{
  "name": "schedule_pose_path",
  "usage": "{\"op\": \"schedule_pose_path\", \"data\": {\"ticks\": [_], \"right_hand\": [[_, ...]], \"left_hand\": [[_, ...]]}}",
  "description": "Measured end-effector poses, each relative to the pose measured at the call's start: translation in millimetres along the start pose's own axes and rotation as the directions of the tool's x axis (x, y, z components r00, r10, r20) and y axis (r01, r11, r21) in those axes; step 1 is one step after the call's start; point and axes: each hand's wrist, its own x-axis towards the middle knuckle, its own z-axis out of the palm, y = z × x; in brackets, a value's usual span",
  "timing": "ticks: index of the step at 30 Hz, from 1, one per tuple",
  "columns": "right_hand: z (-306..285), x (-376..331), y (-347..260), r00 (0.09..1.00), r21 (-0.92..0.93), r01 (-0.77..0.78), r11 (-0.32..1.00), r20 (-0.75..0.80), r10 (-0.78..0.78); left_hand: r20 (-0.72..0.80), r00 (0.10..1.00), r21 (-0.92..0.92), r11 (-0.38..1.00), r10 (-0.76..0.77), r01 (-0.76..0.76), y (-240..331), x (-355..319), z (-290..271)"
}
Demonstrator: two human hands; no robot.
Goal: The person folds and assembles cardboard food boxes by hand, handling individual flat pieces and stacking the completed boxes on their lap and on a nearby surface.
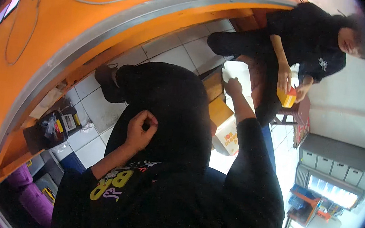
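Your left hand (141, 129) rests on your black-trousered thigh (169, 108), its fingers curled in and pressed together, the fingertips seeming to pinch a fold of the cloth, though the picture is too small to be sure. Your right hand (233, 87) reaches farther out, to the near edge of a white sheet (237, 70) lying over a wooden crate (214, 88); its fingers are bunched, and you cannot tell whether they grip anything. Just right of your knee stands a white carton with orange print (227, 139), touching the crate's lower side. To your left the curved orange counter (90, 18) with its grey metal edge (111, 25) closes that side, leaving a band of white floor tiles (102, 109) between it and your leg. Beneath the counter's edge sits a black bag of small items (57, 126). Far right, another person in black holds a small orange box (287, 99) in both hands, well apart from yours.
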Motion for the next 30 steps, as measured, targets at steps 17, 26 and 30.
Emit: {"op": "schedule_pose_path", "data": {"ticks": [17, 26, 30], "right_hand": [[1, -50, 83, 0.779, 0.764, 0.314, 0.563, -0.547, 0.308], [-122, -164, -6, 0.431, 0.169, 0.532, 0.83, -0.898, -0.094], [-158, -232, -98, 0.421, 0.209, 0.866, 0.453, -0.794, -0.438]], "left_hand": [[0.014, 1.0, -0.01, 1.0, 0.011, -0.011, 1, 2, 9], [-0.073, 0.981, 0.008, 0.984, 0.181, -0.18, 16, -17, -3], [-0.153, 0.815, 0.19, 0.826, 0.558, -0.53, 56, -9, -25]]}}
